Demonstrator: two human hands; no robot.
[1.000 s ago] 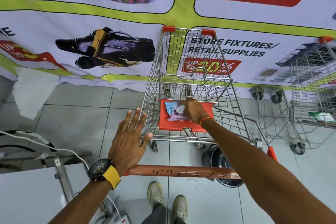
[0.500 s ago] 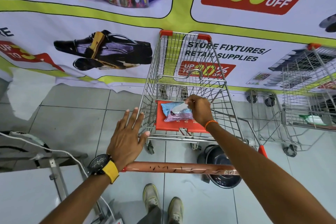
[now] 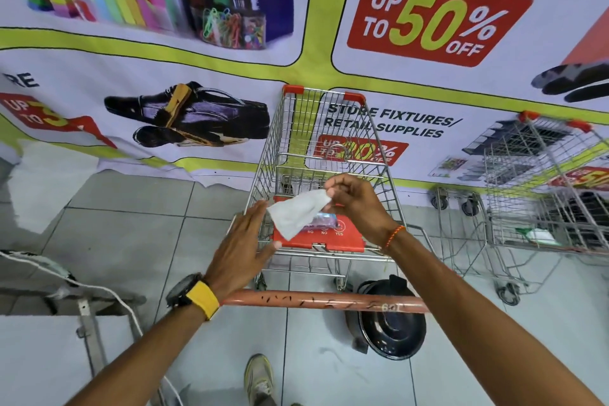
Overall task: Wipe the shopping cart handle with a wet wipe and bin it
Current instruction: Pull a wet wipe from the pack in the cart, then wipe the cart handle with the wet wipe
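Wipe (image 3: 301, 210) pinched in my right hand (image 3: 354, 204) fingers at frame centre, left hand (image 3: 242, 247) spread flat beside it; handle (image 3: 324, 301) lies crosswise below both, nearer my left

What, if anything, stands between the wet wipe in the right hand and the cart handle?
Nothing visible does. The right hand pinches the wet wipe above the red child seat; open air separates it from the cart handle. The left hand, open, stays off to the side.
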